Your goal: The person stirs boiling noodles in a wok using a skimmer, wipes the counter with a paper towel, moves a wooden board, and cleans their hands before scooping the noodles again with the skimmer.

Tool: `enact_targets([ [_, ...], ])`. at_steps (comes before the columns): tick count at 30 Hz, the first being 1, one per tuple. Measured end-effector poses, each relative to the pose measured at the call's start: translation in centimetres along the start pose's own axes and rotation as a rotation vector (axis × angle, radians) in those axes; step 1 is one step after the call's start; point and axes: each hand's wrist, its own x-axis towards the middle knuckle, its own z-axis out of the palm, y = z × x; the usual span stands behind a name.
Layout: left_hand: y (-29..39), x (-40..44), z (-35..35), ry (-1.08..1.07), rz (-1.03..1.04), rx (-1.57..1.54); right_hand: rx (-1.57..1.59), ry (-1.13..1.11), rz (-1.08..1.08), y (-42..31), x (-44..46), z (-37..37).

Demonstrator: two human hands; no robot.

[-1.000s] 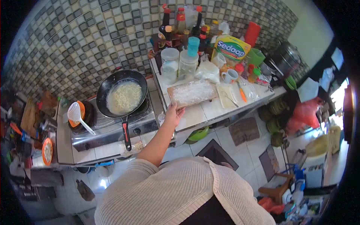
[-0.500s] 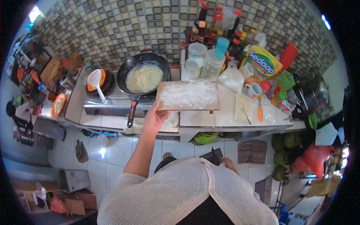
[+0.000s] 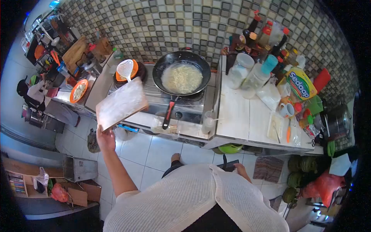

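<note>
A rectangular wooden board (image 3: 123, 103), its top coated with white powder, is gripped at its near left corner by my left hand (image 3: 106, 140). The board is tilted and hangs in the air in front of the stove's left part. Just behind it, a white slotted ladle (image 3: 125, 69) rests over an orange bowl (image 3: 134, 70). A black pan (image 3: 158, 73) with noodles in pale liquid (image 3: 181, 78) sits on the stove. Low beside my body, my right hand (image 3: 242, 171) is partly visible near a dark thin object; whether it holds that is unclear.
On the right counter (image 3: 235, 116) stand glass jars (image 3: 240, 69), sauce bottles, a Sedaap pack (image 3: 300, 83), a mug (image 3: 286, 110) and a tray with a spoon (image 3: 275, 127). An orange-rimmed plate (image 3: 79, 91) lies at the left. Cardboard boxes (image 3: 91, 190) sit low left.
My left hand has carried the powdered board leftward from the right counter, past the pan, to the stove's left side. The view has turned left.
</note>
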Motion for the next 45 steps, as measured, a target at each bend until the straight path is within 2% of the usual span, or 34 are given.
enact_targets([
  [4,3.0,5.4,-9.2,0.096,0.059,-0.002,-0.112,-0.05,-0.056,-0.8,-0.2,3.4],
  [6,3.3,8.5,-14.0,0.075,-0.013,0.046,-0.096,-0.116,-0.096,-1.4,-0.5,4.9],
  [10,0.2,12.5,-16.8,0.111,-0.029,0.006,-0.133,-0.173,-0.131,0.3,0.7,8.1],
  [11,-1.5,15.0,-20.0,0.057,-0.101,-0.007,-0.161,-0.177,-0.056,0.2,0.8,9.1],
  [12,-3.2,16.5,-21.2,0.104,-0.152,0.034,-0.188,-0.179,0.018,0.8,1.2,10.1],
  [15,-6.8,18.9,-21.6,0.087,-0.26,0.06,-0.266,-0.181,0.243,0.1,1.7,13.1],
  [18,-8.9,20.5,-21.4,0.12,-0.301,0.099,-0.256,-0.234,0.296,-4.6,0.9,14.0],
  [19,-8.9,20.4,-20.5,0.131,-0.316,0.146,-0.254,-0.23,0.304,-7.3,0.0,14.0],
  [21,-9.1,21.4,-19.6,0.137,-0.34,0.194,-0.332,-0.137,0.138,-11.2,-1.3,14.3],
  [25,-10.7,23.2,-19.8,0.14,-0.362,0.261,-0.348,-0.162,0.18,-12.1,-2.4,14.8],
  [27,-11.5,23.7,-20.9,0.128,-0.363,0.239,-0.241,-0.254,0.203,-11.8,-2.9,14.1],
  [30,-11.1,24.0,-22.4,0.163,-0.335,0.202,-0.23,-0.309,0.234,-11.8,-2.6,13.6],
  [33,-8.7,23.3,-23.6,0.311,-0.279,0.146,-0.291,-0.312,0.264,-12.2,-1.8,13.5],
  [35,-6.9,23.7,-26.2,0.358,-0.159,0.059,-0.312,-0.314,0.269,-12.6,-1.0,13.4],
  [36,-6.0,23.7,-27.1,0.364,-0.153,0.055,-0.322,-0.315,0.276,-12.7,-0.8,13.3],
  [38,-4.4,23.5,-28.3,0.36,0.046,-0.084,-0.334,-0.315,0.279,-13.0,-0.1,13.3],
  [41,-3.0,23.9,-29.7,0.354,0.158,-0.135,-0.35,-0.319,0.279,-13.5,0.8,13.4],
  [45,-3.2,24.3,-28.4,0.385,0.178,-0.145,-0.368,-0.329,0.273,-14.1,1.8,13.8],
])
